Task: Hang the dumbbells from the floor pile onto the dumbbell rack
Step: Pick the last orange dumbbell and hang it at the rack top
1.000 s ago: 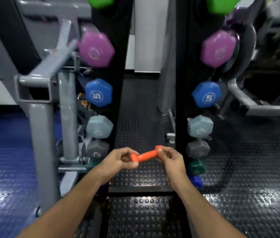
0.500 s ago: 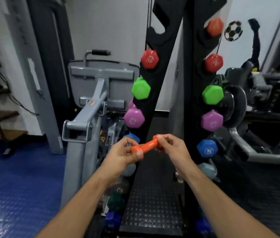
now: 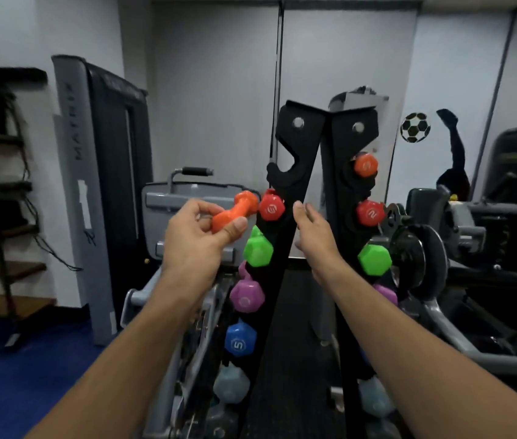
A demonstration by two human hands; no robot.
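Gym wall behind, I see the black rack (image 3: pixel 292 172) at frame centre, its top left hook empty. My left hand (image 3: pixel 197 236) grips the orange dumbbell (image 3: pixel 235 211), axis tilting up-right toward that hook just above. My right hand (image 3: pixel 312 229) hangs relaxed, holding nothing.

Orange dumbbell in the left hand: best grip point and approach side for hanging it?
Grip the narrow handle of the orange dumbbell, from below on the near side, as the left hand does. That leaves both heads free for the rack hook.
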